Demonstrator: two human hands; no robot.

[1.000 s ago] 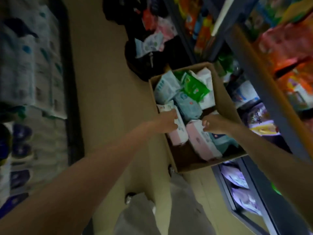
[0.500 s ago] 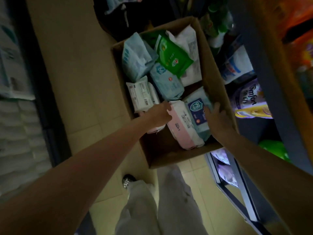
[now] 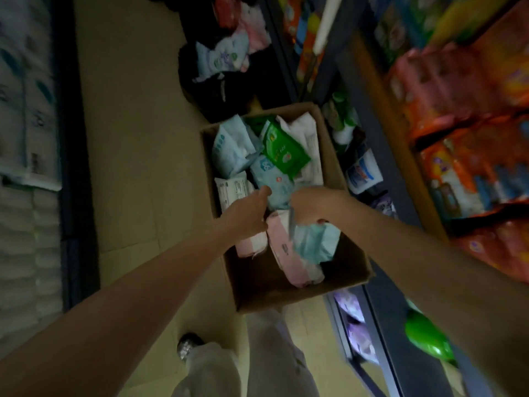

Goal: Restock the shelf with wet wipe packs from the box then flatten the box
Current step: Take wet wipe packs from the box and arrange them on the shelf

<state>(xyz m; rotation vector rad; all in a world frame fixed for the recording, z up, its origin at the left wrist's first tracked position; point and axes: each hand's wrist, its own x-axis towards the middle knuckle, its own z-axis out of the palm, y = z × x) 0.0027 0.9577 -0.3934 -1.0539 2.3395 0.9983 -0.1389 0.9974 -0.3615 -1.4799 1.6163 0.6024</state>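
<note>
Cardboard, soft-walled, the open box sits mid-frame, crammed with crinkly wet wipe packs. The right hand grips the pale teal pack, long axis running toward lower right. The left hand curls on the pink pack beside it; shelf at right.

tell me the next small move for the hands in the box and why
Probably lift the light blue pack clear of the cardboard box toward the shelf: the right hand already grips its top, while the left hand rests on a pink pack.
</note>
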